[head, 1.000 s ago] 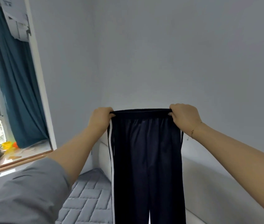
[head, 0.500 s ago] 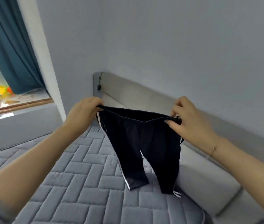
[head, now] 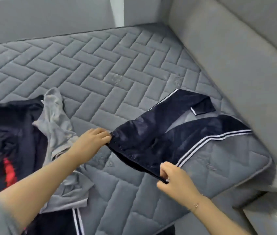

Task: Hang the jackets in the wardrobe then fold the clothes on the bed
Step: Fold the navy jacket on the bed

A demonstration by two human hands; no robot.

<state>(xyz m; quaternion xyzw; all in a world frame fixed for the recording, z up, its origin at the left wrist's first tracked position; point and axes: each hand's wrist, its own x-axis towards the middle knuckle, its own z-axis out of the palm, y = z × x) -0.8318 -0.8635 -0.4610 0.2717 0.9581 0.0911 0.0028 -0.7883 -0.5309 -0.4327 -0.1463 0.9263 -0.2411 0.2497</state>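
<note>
Dark navy track trousers [head: 153,138] with white side stripes lie spread on the grey quilted mattress [head: 100,68], legs pointing to the upper right. My left hand [head: 92,141] pinches one end of the waistband. My right hand [head: 171,177] pinches the other end, near the mattress's front corner. One trouser leg is folded back on itself near the headboard.
A crumpled grey garment [head: 58,126] lies left of my left arm. Dark clothes with a red patch [head: 7,143] are piled at the far left. Another dark striped piece [head: 70,221] sits at the bottom edge. A padded grey headboard [head: 236,68] runs along the right.
The trousers went from hanging upright in front of the wall to lying on the mattress. Both hands came down with the waistband, and my view tipped down to the bed.
</note>
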